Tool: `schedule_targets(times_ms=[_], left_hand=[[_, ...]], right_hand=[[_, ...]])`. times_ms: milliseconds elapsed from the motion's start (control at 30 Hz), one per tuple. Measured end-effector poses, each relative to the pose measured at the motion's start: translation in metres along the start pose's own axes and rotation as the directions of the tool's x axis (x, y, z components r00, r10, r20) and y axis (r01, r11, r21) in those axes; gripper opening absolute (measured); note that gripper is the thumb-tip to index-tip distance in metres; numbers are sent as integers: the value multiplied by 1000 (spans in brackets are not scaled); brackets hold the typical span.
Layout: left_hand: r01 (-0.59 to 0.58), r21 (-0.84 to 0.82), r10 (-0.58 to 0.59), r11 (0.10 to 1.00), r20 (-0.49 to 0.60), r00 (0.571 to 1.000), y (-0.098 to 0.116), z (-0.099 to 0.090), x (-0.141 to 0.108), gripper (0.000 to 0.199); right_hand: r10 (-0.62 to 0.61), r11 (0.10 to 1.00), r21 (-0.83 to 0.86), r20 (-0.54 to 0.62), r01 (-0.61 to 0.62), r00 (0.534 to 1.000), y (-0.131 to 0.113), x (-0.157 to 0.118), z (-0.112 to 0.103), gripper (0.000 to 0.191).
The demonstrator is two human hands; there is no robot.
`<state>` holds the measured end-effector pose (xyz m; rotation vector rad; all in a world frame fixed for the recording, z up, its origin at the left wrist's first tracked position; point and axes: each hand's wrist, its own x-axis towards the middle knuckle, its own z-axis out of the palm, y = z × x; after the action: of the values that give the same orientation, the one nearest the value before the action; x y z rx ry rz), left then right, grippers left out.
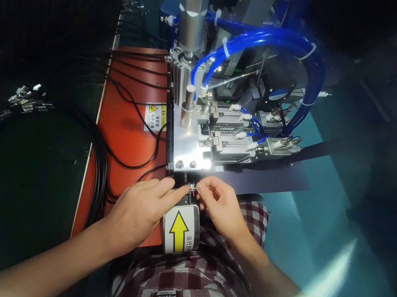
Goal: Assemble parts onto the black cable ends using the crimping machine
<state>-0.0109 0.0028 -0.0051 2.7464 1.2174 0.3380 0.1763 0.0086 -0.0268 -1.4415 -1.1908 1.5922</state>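
Note:
At the front of the machine both my hands meet over a tiny part with thin red and pale wires (193,188). My right hand (221,208) pinches it from the right between thumb and fingertips. My left hand (140,210) is palm down, one finger stretched to the same wires and the others curled under; what it grips underneath is hidden. Just below my fingertips sits a rounded guard with a yellow arrow (180,229). A metal press plate (186,149) of the machine stands directly beyond my hands.
Black cables (101,173) run over an orange-red panel (127,121) left of the machine. More bundled cables with shiny metal ends (28,97) lie farther left. Blue air hoses (270,36) arch above the metal cylinders (235,147). A warning label (155,117) is on the panel.

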Motion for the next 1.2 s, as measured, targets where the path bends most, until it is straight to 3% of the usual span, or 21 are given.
schedule_targets(times_ms=[533, 800, 933, 1067, 1200], left_hand=[[-18, 33, 19, 999, -17, 1000, 0, 2, -1, 36], [-31, 39, 32, 999, -21, 999, 0, 1, -3, 36], [-29, 27, 29, 999, -10, 1000, 0, 2, -1, 36], [-34, 9, 34, 999, -6, 999, -1, 2, -1, 35], [-38, -23, 38, 999, 2, 999, -2, 1, -2, 35]], right_hand=[[26, 998, 61, 3, -26, 1000, 3, 1, 2, 24], [-134, 963, -253, -145, 95, 980, 3, -3, 5, 20], [16, 987, -159, -46, -24, 999, 1, -1, 4, 24], [-43, 978, -209, -115, 18, 992, 2, 2, 3, 22], [75, 997, 18, 5, -75, 997, 4, 4, 1, 26]])
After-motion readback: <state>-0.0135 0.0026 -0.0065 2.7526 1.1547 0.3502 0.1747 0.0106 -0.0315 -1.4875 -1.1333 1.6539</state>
